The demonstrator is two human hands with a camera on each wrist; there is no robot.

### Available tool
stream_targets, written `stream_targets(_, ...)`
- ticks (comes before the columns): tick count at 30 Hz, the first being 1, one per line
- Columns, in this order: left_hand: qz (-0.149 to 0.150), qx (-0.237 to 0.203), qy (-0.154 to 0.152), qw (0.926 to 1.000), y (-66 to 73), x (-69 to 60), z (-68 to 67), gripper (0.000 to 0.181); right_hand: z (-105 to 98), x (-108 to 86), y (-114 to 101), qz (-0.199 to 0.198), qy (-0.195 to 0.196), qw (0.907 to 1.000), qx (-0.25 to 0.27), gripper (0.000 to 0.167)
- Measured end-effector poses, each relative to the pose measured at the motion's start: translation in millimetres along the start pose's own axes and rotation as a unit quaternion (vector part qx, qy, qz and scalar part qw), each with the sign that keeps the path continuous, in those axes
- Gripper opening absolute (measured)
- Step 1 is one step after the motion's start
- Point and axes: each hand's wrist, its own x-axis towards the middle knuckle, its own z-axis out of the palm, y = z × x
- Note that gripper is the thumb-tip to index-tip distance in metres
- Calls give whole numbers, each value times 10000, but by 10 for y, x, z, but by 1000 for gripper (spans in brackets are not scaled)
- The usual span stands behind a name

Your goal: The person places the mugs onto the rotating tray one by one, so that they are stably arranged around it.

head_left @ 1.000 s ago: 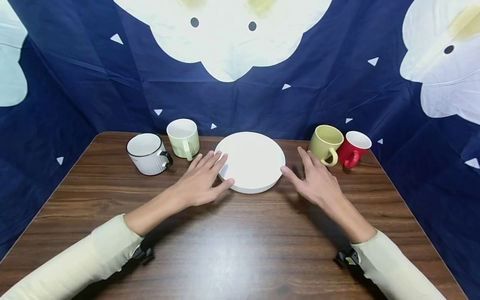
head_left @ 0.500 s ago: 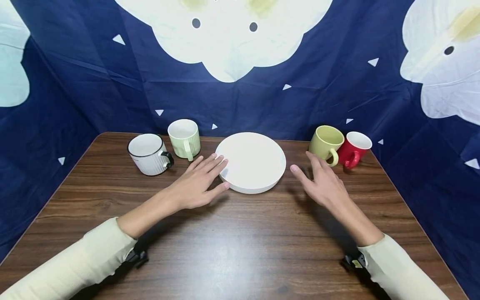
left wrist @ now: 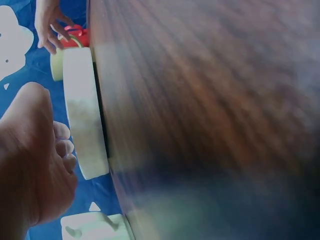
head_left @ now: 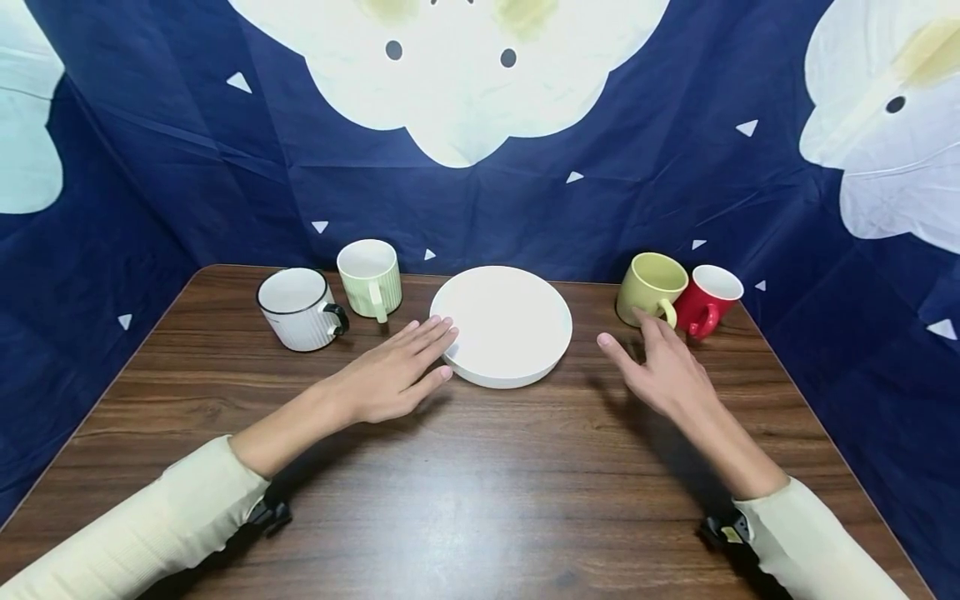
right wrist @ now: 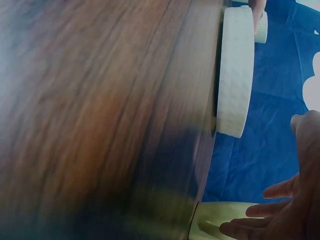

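Observation:
In the head view a thick round white disc [head_left: 501, 325], like a turntable, lies at the back middle of the table. My left hand [head_left: 393, 371] is held with straight, spread fingers, fingertips over the disc's left edge. The left wrist view shows this hand [left wrist: 37, 160] raised off the tabletop, holding nothing. On the other side, my right hand [head_left: 670, 371] is apart from the disc, fingers loosely extended. Its fingertips are in front of the yellow-green mug [head_left: 648, 287]; whether they touch is unclear. A red mug [head_left: 708, 298] stands right beside that mug.
Left of the disc stand a pale green ribbed mug [head_left: 370, 279] and a white mug [head_left: 298, 310] with black rim and handle. Behind the wooden table [head_left: 480, 483] hangs a dark blue cloth [head_left: 495, 217] with white shapes.
My right hand has moved right and back toward me, away from the disc. My left hand has drawn slightly left. The disc and mugs stay in place.

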Motion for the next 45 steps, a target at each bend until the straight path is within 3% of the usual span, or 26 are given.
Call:
stream_targets(6,11,30,-85,10000,-13,-20,-4,71,-27,-52,100,-72,309,9994,128,86)
stream_targets(10,-9,-16,-149,9999,-11,-27,-19,71,-36,-56,162,-42,474,9977,480,80)
stream_targets(22,-79,-86,-291,9995,-12,-39,-39,70,-32,21,313,477,1326,9831,1168,60)
stream_targets(27,-75,-75,-302,9995,-9,-42,-41,70,-22,91,363,659,1379,9784,1391,58)
stream_targets(36,-63,-10,-251,9997,-23,-40,-15,69,-10,210,420,1401,1376,9650,1736,54)
stream_targets(45,-80,-46,-250,9996,-20,-27,-13,69,29,299,455,1503,1613,9587,1795,47)
